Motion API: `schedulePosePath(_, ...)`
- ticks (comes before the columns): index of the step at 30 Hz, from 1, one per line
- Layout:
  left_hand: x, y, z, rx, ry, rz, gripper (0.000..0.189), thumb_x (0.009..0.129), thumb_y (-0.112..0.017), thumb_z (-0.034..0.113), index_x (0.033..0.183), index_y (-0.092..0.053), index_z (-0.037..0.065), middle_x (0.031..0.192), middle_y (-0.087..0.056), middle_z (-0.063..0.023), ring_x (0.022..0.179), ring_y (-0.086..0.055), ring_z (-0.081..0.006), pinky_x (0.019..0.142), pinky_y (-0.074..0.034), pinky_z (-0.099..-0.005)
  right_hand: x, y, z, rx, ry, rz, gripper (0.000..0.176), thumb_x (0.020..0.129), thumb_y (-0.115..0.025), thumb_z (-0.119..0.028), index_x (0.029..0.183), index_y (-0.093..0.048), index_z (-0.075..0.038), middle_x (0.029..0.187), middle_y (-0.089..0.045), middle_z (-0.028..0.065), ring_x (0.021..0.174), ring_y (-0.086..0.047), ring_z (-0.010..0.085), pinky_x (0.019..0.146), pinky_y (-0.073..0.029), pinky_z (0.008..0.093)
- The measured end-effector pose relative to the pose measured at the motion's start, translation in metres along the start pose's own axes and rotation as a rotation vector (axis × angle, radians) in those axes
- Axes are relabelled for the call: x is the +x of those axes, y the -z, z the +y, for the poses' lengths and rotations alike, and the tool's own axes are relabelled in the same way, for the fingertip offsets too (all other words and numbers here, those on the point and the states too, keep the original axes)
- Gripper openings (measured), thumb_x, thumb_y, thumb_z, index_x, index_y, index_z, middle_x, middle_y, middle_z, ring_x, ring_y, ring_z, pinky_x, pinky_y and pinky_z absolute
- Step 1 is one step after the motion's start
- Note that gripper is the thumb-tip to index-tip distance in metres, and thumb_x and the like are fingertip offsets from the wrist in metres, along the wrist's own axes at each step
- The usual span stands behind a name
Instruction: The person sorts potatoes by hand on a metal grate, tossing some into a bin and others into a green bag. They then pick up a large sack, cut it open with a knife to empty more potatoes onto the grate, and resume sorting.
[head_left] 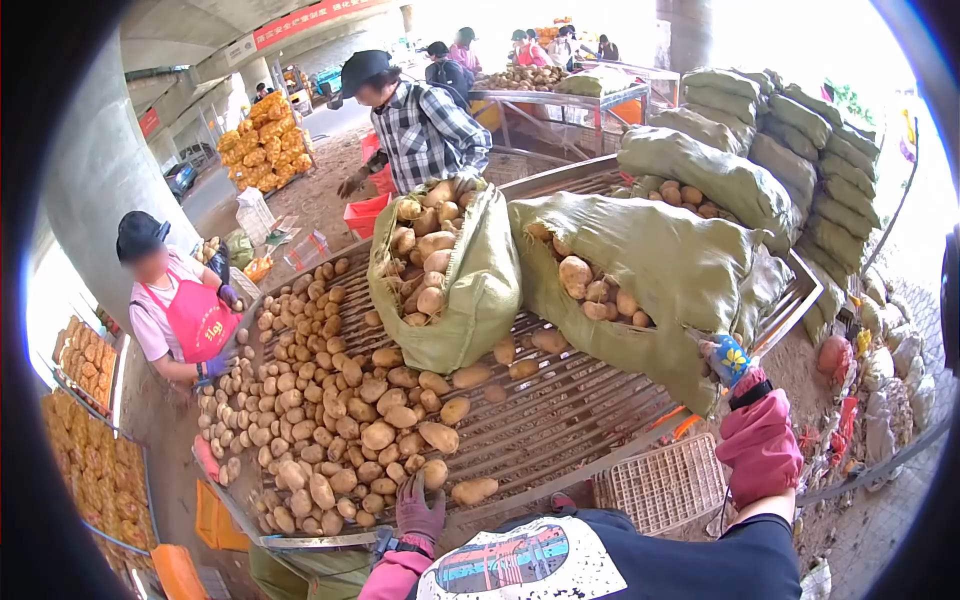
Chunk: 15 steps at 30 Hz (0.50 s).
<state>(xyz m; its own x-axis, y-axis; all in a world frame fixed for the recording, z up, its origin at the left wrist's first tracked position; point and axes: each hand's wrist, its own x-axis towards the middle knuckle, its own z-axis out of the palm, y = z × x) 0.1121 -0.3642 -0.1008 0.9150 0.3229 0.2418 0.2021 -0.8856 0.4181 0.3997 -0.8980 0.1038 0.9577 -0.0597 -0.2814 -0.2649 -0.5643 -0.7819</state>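
Observation:
Loose potatoes are spread over the left part of a slatted metal table. My left hand, in a dark purple glove, rests at the near edge against the potatoes. My right hand, in a blue patterned glove, grips the near right end of a green sack lying on its side, its mouth showing potatoes. Between that sack and a person in a checked shirt stands an upright open sack full of potatoes.
A person in a pink apron works at the left edge; another in a checked shirt stands across. Stacked green sacks rise at the back right. A plastic crate sits below the near edge. Yellow net bags are piled behind.

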Motion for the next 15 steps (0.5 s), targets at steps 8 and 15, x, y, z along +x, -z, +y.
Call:
schedulePosePath(8,0.001,0.001,0.003,0.017,0.01,-0.009,0.064,0.08,-0.069,0.032,0.134,-0.048,0.004,0.13,-0.053,-0.0206,0.123,-0.047,-0.0373,0.108,-0.035,-0.0464,-0.005,0.024,-0.024,0.137,-0.14,-0.207,0.023,0.089,-0.059,-0.027,0.08,-0.063,-0.007,0.054,-0.049,-0.0016,0.039,-0.035,0.005,0.037,-0.023,0.0225)
schedulePosePath(15,0.002,0.003,0.005,0.024,0.017,-0.026,0.065,0.079,-0.069,0.031,0.134,-0.047,0.004,0.131,-0.052,-0.0211,0.123,-0.047,-0.0378,0.108,-0.034,-0.0464,0.015,-0.001,-0.024,0.362,-0.308,-0.318,0.024,0.09,-0.061,-0.03,0.086,-0.067,-0.007,0.058,-0.054,-0.003,0.039,-0.04,0.0076,0.037,-0.026,0.0242)
